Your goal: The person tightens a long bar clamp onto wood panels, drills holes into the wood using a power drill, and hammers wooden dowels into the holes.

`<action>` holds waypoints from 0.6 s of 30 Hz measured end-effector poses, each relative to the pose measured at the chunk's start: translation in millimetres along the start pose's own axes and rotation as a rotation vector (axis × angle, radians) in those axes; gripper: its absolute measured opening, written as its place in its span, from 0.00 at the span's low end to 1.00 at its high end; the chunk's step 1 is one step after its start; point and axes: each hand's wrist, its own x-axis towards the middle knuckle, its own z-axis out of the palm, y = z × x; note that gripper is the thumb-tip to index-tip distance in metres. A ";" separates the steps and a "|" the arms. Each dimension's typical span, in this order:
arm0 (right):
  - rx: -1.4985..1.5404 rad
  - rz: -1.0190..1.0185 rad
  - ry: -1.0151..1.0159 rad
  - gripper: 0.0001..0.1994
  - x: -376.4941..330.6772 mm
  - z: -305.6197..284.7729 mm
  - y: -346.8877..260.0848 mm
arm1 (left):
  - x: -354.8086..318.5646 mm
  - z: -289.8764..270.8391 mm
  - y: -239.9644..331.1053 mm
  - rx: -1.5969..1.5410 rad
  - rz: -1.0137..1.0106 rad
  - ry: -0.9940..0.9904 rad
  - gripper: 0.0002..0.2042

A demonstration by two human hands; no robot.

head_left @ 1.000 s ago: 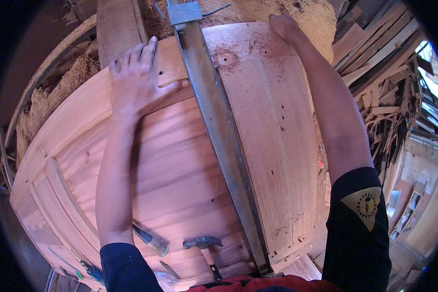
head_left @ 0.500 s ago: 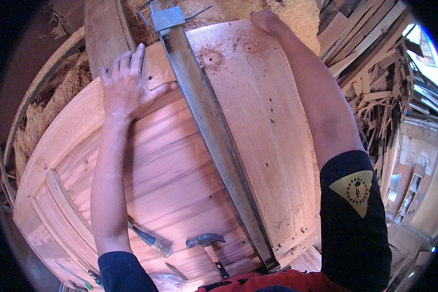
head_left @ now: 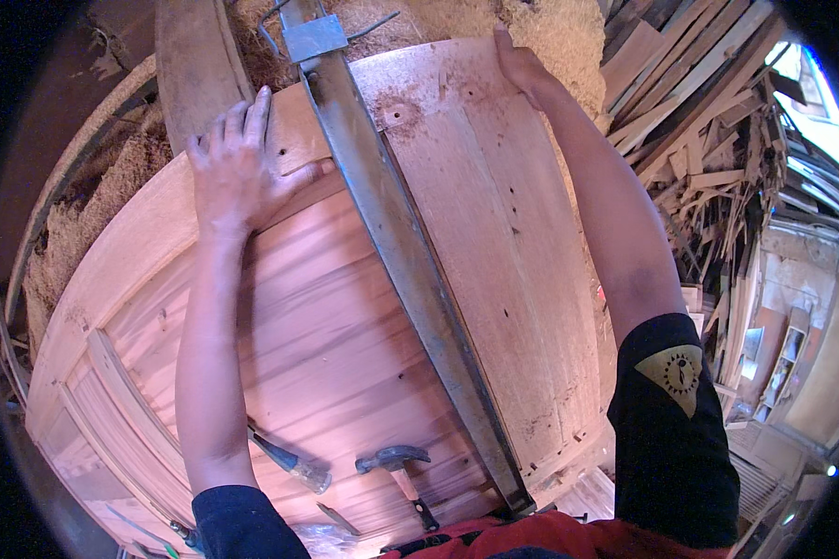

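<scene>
Two bare hands rest on a wooden door point(head_left: 345, 317) filling the frame's middle. At upper left, the left hand point(head_left: 238, 172) lies flat, fingers spread, gripping nothing. A long metal bar clamp point(head_left: 410, 270) runs diagonally through the centre. At upper right, the right hand point(head_left: 522, 65) curls over the door's far edge. A claw hammer point(head_left: 399, 466) lies at lower centre.

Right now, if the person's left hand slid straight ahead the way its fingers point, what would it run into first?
The left hand lies flat on the wooden door panel, fingers pointing to its far edge. Straight on, it would probably first meet the wooden plank lying just beyond that edge, though depth there is hard to judge.
</scene>
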 end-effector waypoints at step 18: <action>0.013 0.012 -0.038 0.45 17.7 0.2 2.9 | 0.4 0.5 0.1 -0.013 0.008 0.013 0.56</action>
